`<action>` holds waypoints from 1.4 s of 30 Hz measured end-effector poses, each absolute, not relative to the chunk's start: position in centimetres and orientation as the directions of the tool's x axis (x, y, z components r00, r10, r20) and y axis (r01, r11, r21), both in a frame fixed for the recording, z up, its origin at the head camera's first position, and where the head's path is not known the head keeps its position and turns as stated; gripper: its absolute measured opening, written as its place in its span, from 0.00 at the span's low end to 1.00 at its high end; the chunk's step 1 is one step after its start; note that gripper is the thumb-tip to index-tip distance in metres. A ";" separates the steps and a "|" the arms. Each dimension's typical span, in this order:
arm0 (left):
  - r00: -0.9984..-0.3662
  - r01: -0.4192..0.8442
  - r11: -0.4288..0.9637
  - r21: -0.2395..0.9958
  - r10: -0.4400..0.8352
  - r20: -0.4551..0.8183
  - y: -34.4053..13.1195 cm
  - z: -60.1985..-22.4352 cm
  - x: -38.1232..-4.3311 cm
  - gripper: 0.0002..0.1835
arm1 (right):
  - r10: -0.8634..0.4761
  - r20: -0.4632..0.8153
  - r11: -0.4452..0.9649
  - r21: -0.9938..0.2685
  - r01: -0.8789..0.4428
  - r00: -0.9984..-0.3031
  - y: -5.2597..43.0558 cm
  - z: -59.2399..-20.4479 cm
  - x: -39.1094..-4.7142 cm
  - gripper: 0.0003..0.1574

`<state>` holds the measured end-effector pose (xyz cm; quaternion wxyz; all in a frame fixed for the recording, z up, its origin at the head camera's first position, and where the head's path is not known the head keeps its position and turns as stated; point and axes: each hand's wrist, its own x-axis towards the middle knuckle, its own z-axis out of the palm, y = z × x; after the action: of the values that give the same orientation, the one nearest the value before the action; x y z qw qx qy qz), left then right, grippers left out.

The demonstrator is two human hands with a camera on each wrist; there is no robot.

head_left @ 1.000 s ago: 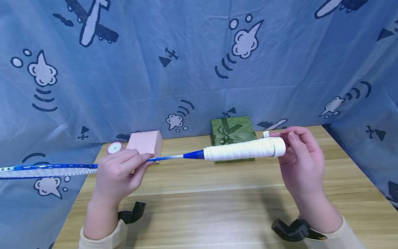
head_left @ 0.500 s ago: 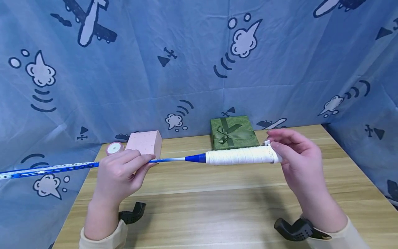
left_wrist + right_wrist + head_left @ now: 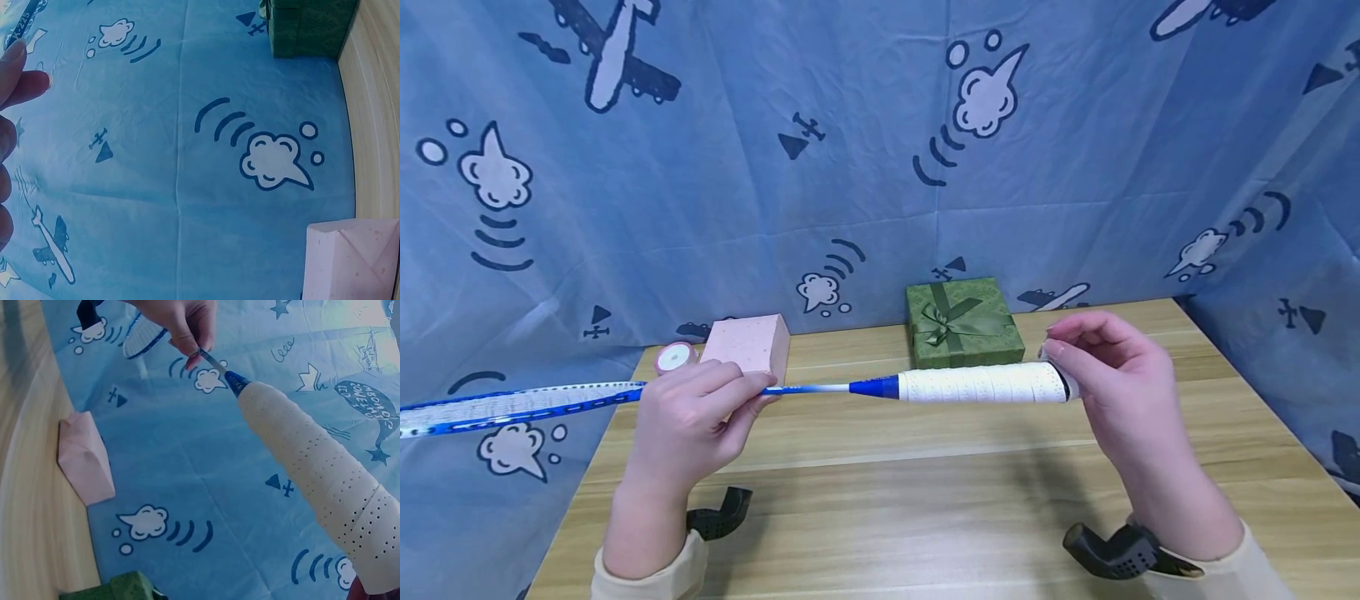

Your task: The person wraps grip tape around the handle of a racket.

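A badminton racket point(image 3: 812, 388) lies level across the head view, its blue-and-white head point(image 3: 520, 408) to the left. My left hand point(image 3: 696, 412) pinches the thin shaft between thumb and fingers, above the table. White perforated grip tape point(image 3: 973, 384) is wound around the handle. At the butt end, my right hand point(image 3: 1123, 392) pinches the tape's end between thumb and forefinger; a narrow dark band shows beside it. The right wrist view has the wrapped handle point(image 3: 312, 469) close up, with my left hand point(image 3: 184, 325) on the shaft beyond. Left fingers point(image 3: 25, 87) edge into the left wrist view.
A green gift box point(image 3: 962, 325) with a ribbon bow stands at the back of the wooden table point(image 3: 880, 517). Behind my left hand are a pink box point(image 3: 745, 342) and a small ribbon spool point(image 3: 675, 357). A blue patterned cloth point(image 3: 865, 167) hangs behind.
The racket has turned about its shaft, and its butt end has dropped slightly. My right thumb and forefinger have closed on the tape's end, and a dark band now shows near the butt.
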<state>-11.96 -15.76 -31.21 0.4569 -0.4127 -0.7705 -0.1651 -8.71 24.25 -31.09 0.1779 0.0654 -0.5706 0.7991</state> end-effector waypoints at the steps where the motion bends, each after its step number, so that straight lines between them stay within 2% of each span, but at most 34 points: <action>1: -0.237 0.792 0.598 -0.123 0.486 0.841 -15.7 -31.2 -12.0 0.16 | 0.219 0.310 -0.289 -0.885 -0.365 -0.925 24.3 -31.1 -8.7 0.13; 13: -0.229 0.806 0.581 -0.112 0.480 0.847 -15.5 -31.4 -12.1 0.15 | 0.352 0.295 -0.235 -0.891 -0.389 -0.888 24.2 -30.6 -8.8 0.08; 19: -0.250 0.792 0.604 -0.089 0.454 0.855 -15.7 -31.5 -12.1 0.18 | 0.253 0.274 -0.284 -0.896 -0.342 -0.928 24.5 -30.9 -8.8 0.05; 24: -0.271 0.772 0.632 -0.066 0.421 0.865 -16.1 -31.5 -12.2 0.19 | 0.123 0.389 -0.328 -0.852 -0.408 -0.913 24.7 -31.3 -8.8 0.12; 28: -0.261 0.757 0.649 -0.073 0.404 0.877 -16.2 -31.4 -12.3 0.19 | 0.037 0.493 -0.269 -0.833 -0.484 -0.869 24.8 -31.5 -8.9 0.21; 31: -0.253 0.754 0.652 -0.077 0.398 0.882 -16.3 -31.3 -12.3 0.18 | 0.049 0.526 -0.187 -0.830 -0.526 -0.849 24.7 -31.5 -8.9 0.22; 37: -0.246 0.748 0.660 -0.077 0.383 0.890 -16.3 -31.3 -12.4 0.15 | 0.148 0.498 -0.073 -0.856 -0.512 -0.854 24.4 -31.3 -8.6 0.15; 42: -0.276 0.743 0.666 -0.067 0.396 0.876 -16.5 -31.2 -12.3 0.16 | 0.082 0.523 -0.053 -0.848 -0.527 -0.849 24.4 -31.3 -8.7 0.12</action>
<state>-12.25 -16.52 -31.23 0.4775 -0.3663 -0.7777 -0.1817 -8.66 24.37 -31.29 0.2159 0.1705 -0.6535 0.7052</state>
